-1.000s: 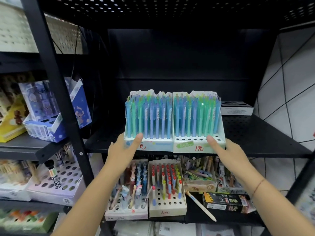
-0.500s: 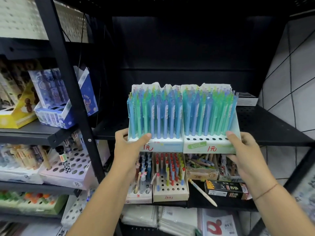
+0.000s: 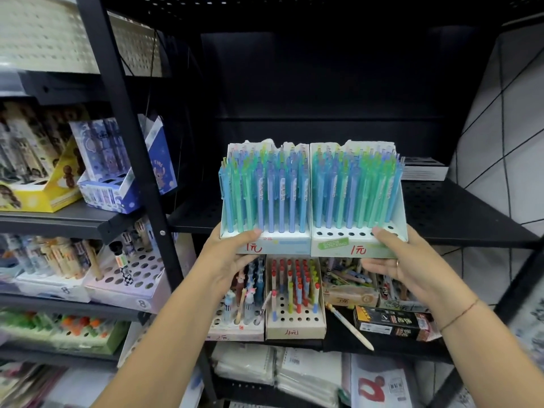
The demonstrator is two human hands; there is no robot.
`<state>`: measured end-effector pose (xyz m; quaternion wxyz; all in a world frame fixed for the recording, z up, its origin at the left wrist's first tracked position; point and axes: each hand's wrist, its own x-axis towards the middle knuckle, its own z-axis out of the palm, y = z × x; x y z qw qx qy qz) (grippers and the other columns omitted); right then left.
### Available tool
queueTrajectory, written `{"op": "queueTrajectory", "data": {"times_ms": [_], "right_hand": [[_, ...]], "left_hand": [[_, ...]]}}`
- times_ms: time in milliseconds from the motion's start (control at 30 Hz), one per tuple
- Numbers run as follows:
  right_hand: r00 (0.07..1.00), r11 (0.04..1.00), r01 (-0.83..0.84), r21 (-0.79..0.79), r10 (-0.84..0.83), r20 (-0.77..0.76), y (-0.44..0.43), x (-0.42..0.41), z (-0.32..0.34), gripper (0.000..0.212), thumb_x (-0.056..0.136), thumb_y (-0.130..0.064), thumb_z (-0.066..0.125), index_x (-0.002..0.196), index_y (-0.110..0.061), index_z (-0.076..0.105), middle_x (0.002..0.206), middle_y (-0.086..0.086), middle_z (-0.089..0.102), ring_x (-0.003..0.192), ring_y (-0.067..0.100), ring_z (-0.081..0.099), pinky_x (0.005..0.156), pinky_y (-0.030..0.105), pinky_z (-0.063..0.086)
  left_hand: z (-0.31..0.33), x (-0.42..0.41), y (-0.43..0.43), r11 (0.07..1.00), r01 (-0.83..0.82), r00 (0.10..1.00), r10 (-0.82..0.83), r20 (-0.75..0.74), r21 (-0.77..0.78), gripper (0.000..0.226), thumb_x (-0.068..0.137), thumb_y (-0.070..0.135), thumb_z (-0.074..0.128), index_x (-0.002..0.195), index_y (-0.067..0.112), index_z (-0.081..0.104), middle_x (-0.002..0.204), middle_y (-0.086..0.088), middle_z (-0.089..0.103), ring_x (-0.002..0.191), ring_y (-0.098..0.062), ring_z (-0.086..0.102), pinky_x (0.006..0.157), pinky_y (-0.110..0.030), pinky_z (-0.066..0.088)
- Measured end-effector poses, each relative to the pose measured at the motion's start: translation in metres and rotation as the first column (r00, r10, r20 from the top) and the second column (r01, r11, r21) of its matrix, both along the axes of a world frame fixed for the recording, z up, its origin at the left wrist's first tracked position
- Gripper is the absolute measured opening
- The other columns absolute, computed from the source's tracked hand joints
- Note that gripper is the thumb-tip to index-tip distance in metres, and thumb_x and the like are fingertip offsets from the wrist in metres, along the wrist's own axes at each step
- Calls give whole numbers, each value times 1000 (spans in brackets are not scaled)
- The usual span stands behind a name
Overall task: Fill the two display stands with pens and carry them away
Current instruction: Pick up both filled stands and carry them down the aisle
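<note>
Two white cardboard display stands sit side by side, pressed together, held up in front of the black shelf (image 3: pixel 459 207). The left stand (image 3: pixel 282 244) is packed with blue and green pens (image 3: pixel 265 192). The right stand (image 3: pixel 332 245) holds more of them (image 3: pixel 356 189), with a row of empty holes along its front. My left hand (image 3: pixel 232 257) grips the left stand's front corner, thumb on top, fingers underneath. My right hand (image 3: pixel 394 257) grips the right stand's front corner the same way. Both stands are clear of the shelf.
Below the stands a lower shelf holds pen trays (image 3: pixel 294 298), a loose pen (image 3: pixel 350 325) and a black box (image 3: pixel 391 322). A black upright post (image 3: pixel 132 148) stands at the left, with boxed stationery (image 3: pixel 123 163) beyond. A flat box (image 3: pixel 424 169) lies at the shelf's back right.
Both hands went from touching the stands on the shelf to gripping them. The pair has been lifted off the shelf and drawn toward me.
</note>
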<state>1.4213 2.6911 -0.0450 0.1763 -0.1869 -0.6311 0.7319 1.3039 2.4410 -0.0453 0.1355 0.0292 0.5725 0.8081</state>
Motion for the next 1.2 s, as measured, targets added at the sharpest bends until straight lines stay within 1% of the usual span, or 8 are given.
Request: {"op": "queueTrajectory", "data": {"times_ms": [133, 333, 467, 633, 733, 800, 933, 1200], "right_hand": [[999, 1000, 17, 14, -16, -39, -4, 2, -6, 38, 90, -18, 63, 126, -21, 49, 101, 15, 68, 67, 27, 72, 55, 27, 59], [990, 998, -59, 16, 61, -127, -34, 14, -22, 33, 88, -15, 64, 116, -29, 56, 110, 3, 68, 83, 18, 72, 62, 28, 60], [978, 988, -149, 29, 152, -144, -73, 25, -29, 39, 86, -13, 66, 121, -26, 54, 110, 3, 68, 83, 22, 72, 56, 25, 58], [954, 959, -267, 98, 277, -111, -137, 32, -51, 46, 85, -17, 68, 124, -33, 51, 113, -4, 67, 88, 20, 71, 63, 31, 58], [933, 933, -348, 88, 354, -69, -184, 31, -67, 52, 84, -17, 69, 128, -33, 48, 116, -5, 66, 94, 17, 69, 67, 32, 59], [914, 913, -400, 83, 404, -42, -220, 27, -79, 54, 84, -15, 69, 130, -31, 46, 117, -5, 65, 90, 14, 70, 67, 30, 59], [857, 857, -515, 38, 515, 7, -298, 18, -104, 53, 84, -12, 69, 125, -37, 48, 116, -7, 65, 83, 18, 71, 65, 26, 58], [700, 704, -710, -1, 706, 109, -463, -5, -155, 49, 85, -12, 68, 122, -38, 49, 118, -5, 63, 93, 16, 69, 69, 28, 59]], "left_hand": [[-6, 18, -7, 998, -61, 998, 61, -8, 20, 52, 76, -3, 72, 120, 20, 55, 106, -5, 68, 92, -17, 68, 82, -34, 55], [-16, 55, -46, 984, -172, 985, 172, 23, 38, 49, 79, -6, 68, 107, 25, 43, 103, -5, 65, 89, -17, 68, 89, -36, 51], [-31, 81, -95, 977, -206, 978, 204, 50, 48, 66, 79, -4, 67, 135, 12, 38, 118, -14, 62, 99, -23, 67, 92, -39, 51], [-54, 119, -167, 941, -336, 942, 334, 43, 35, 98, 77, -4, 66, 152, 21, 7, 98, -12, 67, 79, -19, 71, 75, -31, 56], [-67, 138, -214, 908, -419, 908, 418, 37, 12, 69, 65, -1, 68, 124, 20, 39, 89, -10, 68, 68, -14, 71, 69, -27, 55], [-78, 150, -250, 882, -471, 881, 471, 49, -4, 58, 58, 0, 71, 105, 23, 47, 94, -8, 65, 78, -17, 73, 60, -23, 57], [-107, 175, -333, 833, -552, 829, 552, 84, -26, 80, 57, -6, 78, 127, 18, 47, 105, -5, 70, 90, -19, 72, 70, -29, 59], [-153, 227, -475, 670, -739, 653, 738, 169, -68, 50, 77, -9, 67, 106, 28, 52, 109, -10, 66, 96, -26, 69, 70, -25, 59]]}}
